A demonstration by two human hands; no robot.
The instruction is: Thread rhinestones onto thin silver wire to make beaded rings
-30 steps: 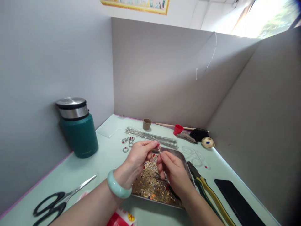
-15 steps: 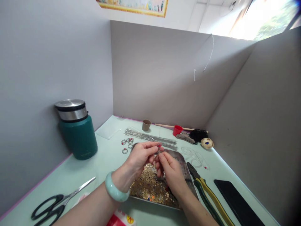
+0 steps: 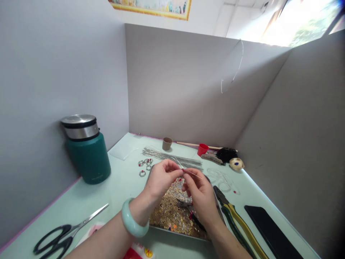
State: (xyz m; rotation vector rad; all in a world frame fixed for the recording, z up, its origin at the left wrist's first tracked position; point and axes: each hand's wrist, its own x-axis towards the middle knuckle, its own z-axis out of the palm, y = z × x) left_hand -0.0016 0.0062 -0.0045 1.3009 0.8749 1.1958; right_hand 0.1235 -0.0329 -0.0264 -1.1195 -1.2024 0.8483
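I have a tiny red bead (image 3: pixel 183 170) held up above the metal tray (image 3: pixel 178 232), with thin, pale wire (image 3: pixel 177 161) jutting from it: one straight length slants up leftward, another runs slightly down rightward.

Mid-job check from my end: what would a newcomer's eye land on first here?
Probably the teal flask, standing tall at the left of the table. Next, the tray of gold beads at front centre, with the left hand and right hand meeting above it, pinching a pale strand near a red bead. The pale green bangle on the left wrist also stands out.
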